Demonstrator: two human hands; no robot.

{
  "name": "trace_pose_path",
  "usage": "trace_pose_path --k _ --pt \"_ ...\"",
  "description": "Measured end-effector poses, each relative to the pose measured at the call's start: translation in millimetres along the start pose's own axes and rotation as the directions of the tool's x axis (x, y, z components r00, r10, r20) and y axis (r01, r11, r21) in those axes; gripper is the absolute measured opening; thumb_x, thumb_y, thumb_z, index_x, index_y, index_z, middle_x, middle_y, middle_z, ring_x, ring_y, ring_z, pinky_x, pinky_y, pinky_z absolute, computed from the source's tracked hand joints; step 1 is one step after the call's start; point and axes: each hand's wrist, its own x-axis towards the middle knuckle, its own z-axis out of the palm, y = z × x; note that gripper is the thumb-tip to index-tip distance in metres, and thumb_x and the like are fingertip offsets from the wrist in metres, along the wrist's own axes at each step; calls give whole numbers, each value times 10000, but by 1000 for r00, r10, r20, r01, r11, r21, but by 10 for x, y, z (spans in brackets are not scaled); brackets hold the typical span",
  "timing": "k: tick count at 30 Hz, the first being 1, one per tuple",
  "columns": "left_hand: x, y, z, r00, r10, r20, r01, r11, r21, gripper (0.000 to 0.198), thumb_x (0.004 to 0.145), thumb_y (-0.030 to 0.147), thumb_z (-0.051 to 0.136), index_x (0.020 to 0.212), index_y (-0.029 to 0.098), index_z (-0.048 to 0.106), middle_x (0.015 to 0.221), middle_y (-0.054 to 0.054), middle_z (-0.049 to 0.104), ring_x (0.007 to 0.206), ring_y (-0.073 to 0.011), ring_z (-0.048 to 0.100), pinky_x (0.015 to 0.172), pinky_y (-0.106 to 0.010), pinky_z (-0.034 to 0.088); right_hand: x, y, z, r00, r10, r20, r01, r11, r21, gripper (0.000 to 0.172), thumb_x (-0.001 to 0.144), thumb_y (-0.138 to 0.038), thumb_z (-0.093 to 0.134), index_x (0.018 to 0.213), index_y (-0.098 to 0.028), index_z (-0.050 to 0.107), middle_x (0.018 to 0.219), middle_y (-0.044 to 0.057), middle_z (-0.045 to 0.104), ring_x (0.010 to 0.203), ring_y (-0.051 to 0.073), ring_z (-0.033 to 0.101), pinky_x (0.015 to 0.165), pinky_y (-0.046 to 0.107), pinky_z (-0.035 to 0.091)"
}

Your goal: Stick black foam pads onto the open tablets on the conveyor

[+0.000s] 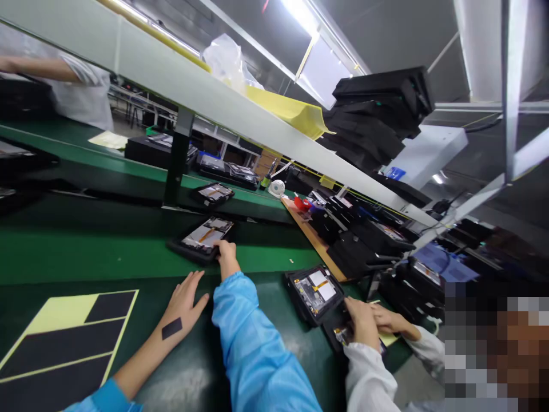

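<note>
My right hand [227,256], in a blue sleeve, reaches forward and its fingers close on the near right corner of a black tray [191,252]. In that tray lies an opened tablet-like device [208,232] with a silver inside and an orange ribbon cable. My left hand [182,300] hovers low over the dark green bench mat, fingers spread, with nothing in it. A small black rectangular sticker [172,328] is stuck near its wrist. Left of it lies a yellow backing sheet [64,312] bearing black adhesive pieces [68,346].
At the right, a co-worker's hands [364,317] work over another device; an opened device [315,289] lies beside them. A further device [214,193] sits behind mine. A metal shelf beam [274,117] crosses above, its post [175,160] standing on the bench. Black trays [358,246] are piled right.
</note>
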Motion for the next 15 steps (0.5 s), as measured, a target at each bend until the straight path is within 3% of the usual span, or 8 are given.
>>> trace_pose_path --k 3,6,9,11,13,15 --pt "25 51 -347 998 50 25 -51 999 17 663 979 476 422 1496 98 594 1510 -204 593 1478 -370 531 1187 -572 523 -130 -121 98 999 -28 43 21 986 165 376 1062 -384 719 1368 -171 667 1350 106 697 1135 264 729 953 461 652" --pt "-88 50 -879 996 78 34 -79 996 35 649 1003 536 452 1476 123 615 1503 -178 598 1475 -363 523 1235 -540 488 -279 -28 -96 994 -63 93 34 958 286 369 1067 -379 712 1368 -172 663 1336 108 698 1110 249 732 932 446 656" --pt "-394 199 -1356 989 147 -35 -145 988 50 611 1083 602 396 1461 184 632 1478 -131 611 1416 -352 556 1231 -541 481 -536 374 -545 984 -111 141 54 933 356 303 1065 -384 711 1264 -157 679 1168 74 733 940 195 740 817 367 658" --pt "-640 386 -1553 975 184 -127 -176 982 71 573 1120 604 363 1433 224 654 1429 -108 636 1326 -339 607 1177 -533 512 -803 747 -846 974 -145 176 70 924 375 315 963 -403 817 1096 -171 651 939 19 733 759 162 717 708 302 633" --pt "-841 591 -1642 970 237 -55 -233 970 70 567 1132 602 344 1398 240 690 1405 -102 641 1291 -337 611 1165 -515 510 -1098 1110 -1065 960 -170 222 79 927 367 457 784 -447 937 948 -213 580 790 -24 704 643 153 680 631 273 605" --pt "-958 756 -1642 949 295 110 -300 953 35 535 1137 541 338 1327 231 731 1359 -104 653 1281 -330 599 1164 -492 502 -1358 1393 -1197 945 -191 264 96 937 335 566 647 -500 980 864 -242 526 740 -36 694 612 164 668 603 283 597"
